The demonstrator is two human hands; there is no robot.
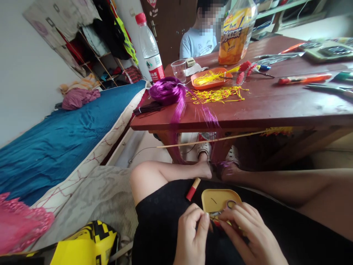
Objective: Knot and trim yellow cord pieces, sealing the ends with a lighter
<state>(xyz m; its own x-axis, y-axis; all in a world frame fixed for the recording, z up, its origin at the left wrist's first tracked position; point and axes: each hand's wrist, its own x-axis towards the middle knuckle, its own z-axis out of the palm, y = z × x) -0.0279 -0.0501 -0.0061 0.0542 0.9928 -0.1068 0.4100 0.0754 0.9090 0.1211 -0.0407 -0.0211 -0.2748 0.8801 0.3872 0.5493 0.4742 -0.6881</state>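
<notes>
On my lap, my left hand (193, 232) is closed, thumb against the curled fingers in a pinch. Just to its right, my right hand (249, 228) is closed too, its thumb and fingertips drawn together. Something small with yellow and red bits shows between them, too hidden to name. Behind the fingers sits a small yellow tray (209, 197) holding a dark short piece. Scissors lie at the tray, one ring handle (231, 203) showing by my right fingers; the rest is partly covered. A red and tan tube (193, 188) rests left of the tray.
The red-brown table (261, 114) ahead bears purple thread (168, 90), yellow stamens (217, 95), an orange tray (211, 87), bottles and pliers (328, 88). A thin stick (209, 140) juts out below its edge. A bed (68, 117) stands left; another person (197, 40) sits across.
</notes>
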